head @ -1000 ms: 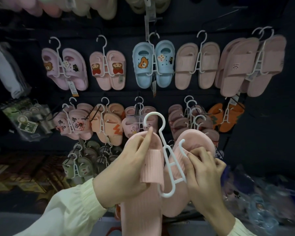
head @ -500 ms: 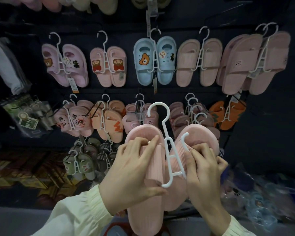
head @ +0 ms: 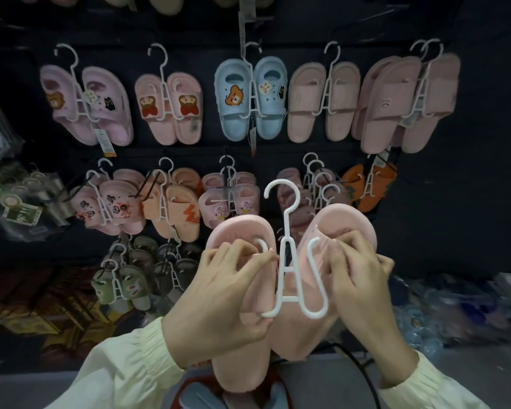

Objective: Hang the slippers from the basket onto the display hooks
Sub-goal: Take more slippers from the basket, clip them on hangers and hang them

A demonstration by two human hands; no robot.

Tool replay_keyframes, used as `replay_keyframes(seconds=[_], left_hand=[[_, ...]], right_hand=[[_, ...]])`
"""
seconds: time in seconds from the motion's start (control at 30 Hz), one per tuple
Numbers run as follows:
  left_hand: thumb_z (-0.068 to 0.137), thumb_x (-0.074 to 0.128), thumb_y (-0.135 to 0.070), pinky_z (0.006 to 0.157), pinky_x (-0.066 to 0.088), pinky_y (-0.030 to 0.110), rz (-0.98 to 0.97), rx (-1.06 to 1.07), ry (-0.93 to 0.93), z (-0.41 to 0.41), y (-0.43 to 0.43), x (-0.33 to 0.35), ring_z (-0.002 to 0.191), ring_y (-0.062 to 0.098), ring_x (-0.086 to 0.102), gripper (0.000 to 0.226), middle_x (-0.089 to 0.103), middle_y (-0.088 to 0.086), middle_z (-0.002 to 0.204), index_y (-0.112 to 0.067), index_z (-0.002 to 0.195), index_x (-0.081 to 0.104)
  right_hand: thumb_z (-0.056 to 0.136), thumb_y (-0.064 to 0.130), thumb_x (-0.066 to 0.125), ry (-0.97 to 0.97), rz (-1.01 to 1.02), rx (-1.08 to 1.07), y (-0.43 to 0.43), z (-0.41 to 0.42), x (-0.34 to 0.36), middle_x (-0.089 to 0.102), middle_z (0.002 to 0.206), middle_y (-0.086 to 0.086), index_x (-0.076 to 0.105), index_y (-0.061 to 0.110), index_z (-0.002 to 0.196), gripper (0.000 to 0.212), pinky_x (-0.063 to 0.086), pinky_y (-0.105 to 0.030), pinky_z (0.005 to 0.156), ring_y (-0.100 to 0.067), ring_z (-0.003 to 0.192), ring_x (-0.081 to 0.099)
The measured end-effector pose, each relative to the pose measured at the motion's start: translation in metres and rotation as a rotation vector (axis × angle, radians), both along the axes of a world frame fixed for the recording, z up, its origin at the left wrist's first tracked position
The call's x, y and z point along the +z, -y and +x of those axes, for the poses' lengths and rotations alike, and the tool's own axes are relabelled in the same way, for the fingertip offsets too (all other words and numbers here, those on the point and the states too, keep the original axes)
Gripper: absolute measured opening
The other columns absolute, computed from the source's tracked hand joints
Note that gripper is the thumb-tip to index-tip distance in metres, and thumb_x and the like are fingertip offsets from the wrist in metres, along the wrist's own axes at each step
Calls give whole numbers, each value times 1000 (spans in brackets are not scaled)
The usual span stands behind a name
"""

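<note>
I hold a pair of plain pink slippers on a white plastic hanger [head: 289, 261] in front of the dark display wall. My left hand [head: 219, 302] grips the left pink slipper [head: 242, 370] at its strap, fingers by the hanger's left prong. My right hand [head: 363, 287] grips the right pink slipper [head: 345, 222] at its strap beside the hanger's right prong. The hanger's hook points up, free of any display hook. At the bottom edge, the basket [head: 357, 364] shows only as a dark wire rim with more slippers [head: 195, 397] in it.
Two rows of slippers hang on the wall: lilac [head: 86, 104], pink bear [head: 168, 107], blue bear [head: 250, 101], plain pink [head: 323, 101], orange [head: 366, 187]. Green slippers [head: 121, 284] hang lower left. Bagged goods [head: 440, 314] lie at right.
Both hands have lifted the hanger with the slippers a little higher. The left slipper's strap now sits further onto the hanger's left prong.
</note>
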State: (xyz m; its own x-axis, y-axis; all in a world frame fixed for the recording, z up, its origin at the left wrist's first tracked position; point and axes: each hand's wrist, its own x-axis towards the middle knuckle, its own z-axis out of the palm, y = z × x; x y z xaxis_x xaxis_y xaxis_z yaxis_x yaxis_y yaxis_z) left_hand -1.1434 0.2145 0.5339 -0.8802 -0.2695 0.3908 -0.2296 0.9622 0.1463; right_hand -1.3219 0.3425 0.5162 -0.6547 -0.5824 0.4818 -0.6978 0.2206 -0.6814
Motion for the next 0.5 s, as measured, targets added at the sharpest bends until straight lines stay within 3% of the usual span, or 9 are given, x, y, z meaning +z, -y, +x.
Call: replay_keyframes(seconds=[0.37,0.5], left_hand=[[66,73,-51,99,31,33,-10,-147,-43,47,-18,-13,112,16,48,82,46,-10,121,-31,140,45],[65,75,-49,98,33,36,-22,-153,-75,55,-22,-17,110,18,49,81,48,-9,121,-30,138,47]], right_hand=[[104,26,35,-17,26,-82,-21,4,56,51,82,5,48,19,62,45,17,-30,81,-3,83,50],[102,32,36,-73,54,-13,-30,24,69,52,82,7,55,19,67,43,21,-32,85,-6,84,52]])
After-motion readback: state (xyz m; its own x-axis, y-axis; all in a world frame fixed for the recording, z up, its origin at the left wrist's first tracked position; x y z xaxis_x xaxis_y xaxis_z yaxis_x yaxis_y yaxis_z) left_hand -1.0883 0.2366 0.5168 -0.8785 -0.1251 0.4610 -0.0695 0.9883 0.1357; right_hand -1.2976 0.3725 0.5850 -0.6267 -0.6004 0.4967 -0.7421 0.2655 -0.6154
